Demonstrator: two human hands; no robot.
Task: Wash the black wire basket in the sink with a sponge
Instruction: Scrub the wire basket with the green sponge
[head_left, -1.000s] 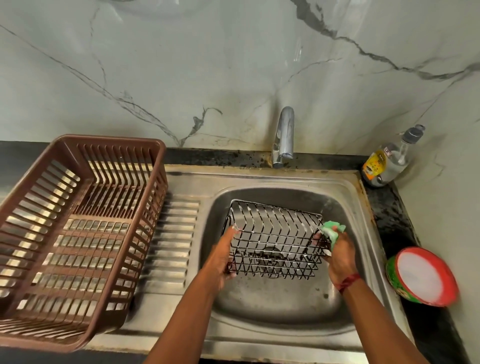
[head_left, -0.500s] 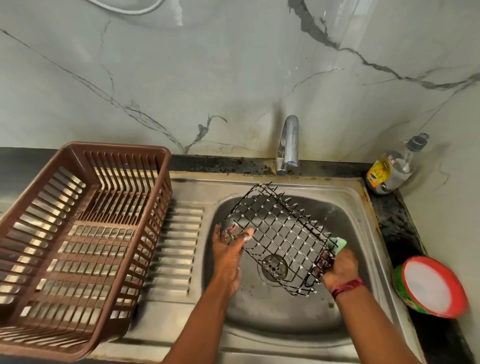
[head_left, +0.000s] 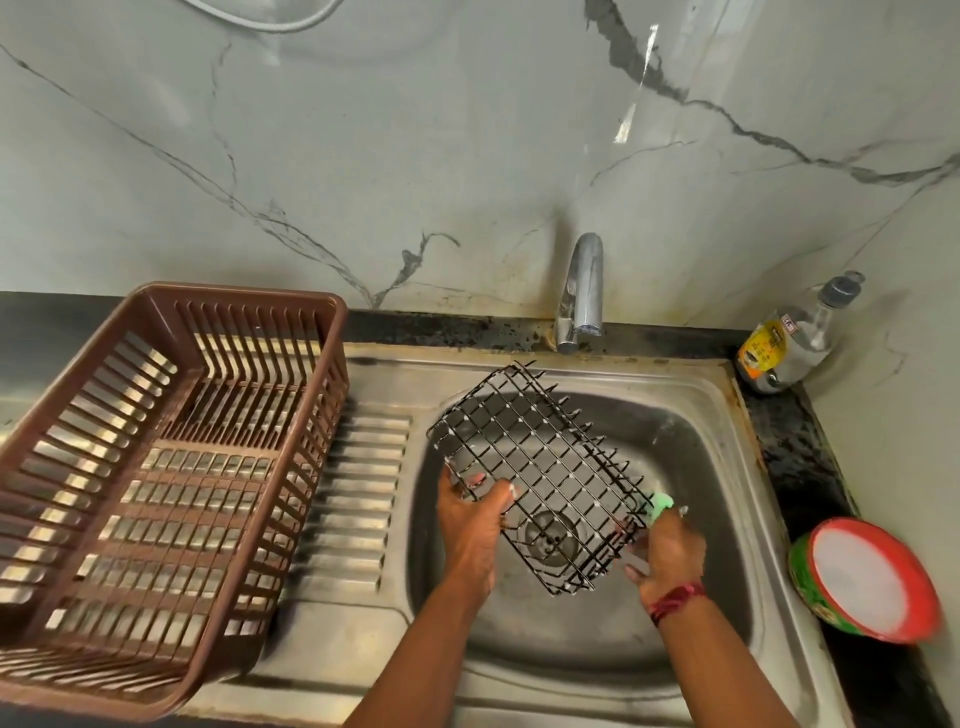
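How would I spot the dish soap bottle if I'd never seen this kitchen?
Start at the steel sink and follow its back rim to the right corner by the marble wall. There stands the soap bottle: clear, with a yellow label and grey cap, unlike the red-rimmed round tub nearer you.

Steel sink basin (head_left: 691, 613) sits right of its ribbed drainboard (head_left: 358, 499). Brown slatted plastic crate (head_left: 156, 483) stands on the drainboard's left part. Chrome tap (head_left: 582, 291) behind the basin. Clear soap bottle (head_left: 795, 338) rear right; round red-rimmed tub (head_left: 872, 582) right of the basin. Black wire basket (head_left: 540, 478) held tilted over the basin.
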